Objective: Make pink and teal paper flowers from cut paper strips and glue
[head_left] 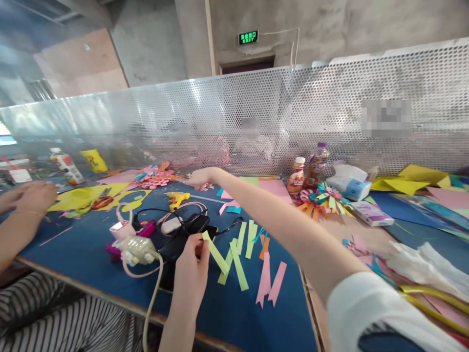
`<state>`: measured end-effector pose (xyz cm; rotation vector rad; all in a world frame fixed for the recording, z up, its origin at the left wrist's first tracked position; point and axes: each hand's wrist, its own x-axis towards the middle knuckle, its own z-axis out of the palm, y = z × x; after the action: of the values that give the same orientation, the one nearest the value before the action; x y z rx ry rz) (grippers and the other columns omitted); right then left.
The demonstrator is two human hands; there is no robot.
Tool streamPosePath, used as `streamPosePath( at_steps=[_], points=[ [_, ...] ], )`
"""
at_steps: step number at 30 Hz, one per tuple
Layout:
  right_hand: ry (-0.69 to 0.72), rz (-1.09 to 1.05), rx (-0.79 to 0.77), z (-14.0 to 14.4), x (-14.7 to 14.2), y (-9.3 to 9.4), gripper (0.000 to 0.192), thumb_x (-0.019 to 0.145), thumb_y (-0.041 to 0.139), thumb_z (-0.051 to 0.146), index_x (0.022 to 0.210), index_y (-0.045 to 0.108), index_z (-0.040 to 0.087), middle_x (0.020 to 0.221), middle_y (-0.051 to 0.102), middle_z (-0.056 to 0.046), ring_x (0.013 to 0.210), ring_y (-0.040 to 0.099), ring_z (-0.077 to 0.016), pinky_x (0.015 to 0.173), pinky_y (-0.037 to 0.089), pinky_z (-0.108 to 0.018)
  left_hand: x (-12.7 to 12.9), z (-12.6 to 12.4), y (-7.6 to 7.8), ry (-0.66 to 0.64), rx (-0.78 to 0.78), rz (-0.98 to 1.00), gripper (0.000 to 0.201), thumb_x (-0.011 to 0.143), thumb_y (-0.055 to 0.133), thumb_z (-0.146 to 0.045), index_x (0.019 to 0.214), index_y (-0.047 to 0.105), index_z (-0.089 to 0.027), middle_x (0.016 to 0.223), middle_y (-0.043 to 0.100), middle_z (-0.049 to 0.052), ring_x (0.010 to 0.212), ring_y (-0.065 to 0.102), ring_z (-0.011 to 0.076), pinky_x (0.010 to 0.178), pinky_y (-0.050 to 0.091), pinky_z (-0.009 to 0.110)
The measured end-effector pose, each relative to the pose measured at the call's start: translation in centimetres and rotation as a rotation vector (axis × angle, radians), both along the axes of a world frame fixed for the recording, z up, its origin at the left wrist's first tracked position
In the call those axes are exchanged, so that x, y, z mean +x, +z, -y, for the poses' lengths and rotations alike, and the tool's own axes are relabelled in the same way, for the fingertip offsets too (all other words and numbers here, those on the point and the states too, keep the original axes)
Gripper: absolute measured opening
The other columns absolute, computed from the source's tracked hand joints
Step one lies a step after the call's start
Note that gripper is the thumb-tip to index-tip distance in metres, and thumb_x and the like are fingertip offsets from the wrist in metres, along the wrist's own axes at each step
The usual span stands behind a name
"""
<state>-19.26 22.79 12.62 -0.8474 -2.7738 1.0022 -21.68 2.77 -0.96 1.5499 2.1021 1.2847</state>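
**Green strip pinched near the front edge; right arm extended toward the far side**

The left hand [190, 266] stands near the front edge of the blue tabletop [84, 249], its fingers closed in a pinch on the lower end of a light green paper strip [216, 254]. The strip leaves the fingertips to the right; its long axis runs on a diagonal, from an upper-left end level with the thumb down to a lower-right end that overlaps the loose green strips [240, 254] lying flat on the tabletop. Pink strips [269, 281] with notched ends lie just to the right of these, pointing toward the front edge.

The right hand [200, 177] is stretched well away, across the tabletop toward its far side, with the forearm crossing above the strips. It rests just beside a pink paper flower [156, 177]; the fingers look loosely curled, and whether they grip anything cannot be told. A yellow glue gun [178, 198] lies just nearer than this hand.

The left hand is thus far nearer the strips. Another person's hand [34, 195] rests at the left edge, close to red-handled scissors [102, 201].
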Motion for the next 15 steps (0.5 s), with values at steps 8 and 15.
streamPosePath(
  at_steps=[8, 15],
  points=[
    [-0.034, -0.060, 0.124, 9.6, 11.3, -4.5, 0.020, 0.083, 0.045, 0.023, 0.086, 0.062, 0.013, 0.075, 0.067, -0.005, 0.052, 0.057, -0.0103, 0.048, 0.044, -0.021, 0.7, 0.1, 0.4, -0.149, 0.041, 0.174, 0.029, 0.081, 0.047, -0.043, 0.099, 0.053, -0.021, 0.086, 0.062, 0.004, 0.075, 0.061, 0.0181, 0.059, 0.048, 0.026],
    [-0.200, -0.348, 0.155, 13.1, 16.8, -9.9, 0.014, 0.082, 0.051, 0.022, 0.087, 0.064, 0.020, 0.078, 0.065, 0.000, 0.068, 0.058, -0.0117, 0.061, 0.044, -0.023, 2.6, 0.4, 2.1, -0.425, 0.030, 0.429, 0.026, 0.080, 0.053, -0.036, 0.100, 0.053, -0.019, 0.100, 0.060, 0.004, 0.064, 0.059, 0.0127, 0.056, 0.052, 0.026]
  ],
)
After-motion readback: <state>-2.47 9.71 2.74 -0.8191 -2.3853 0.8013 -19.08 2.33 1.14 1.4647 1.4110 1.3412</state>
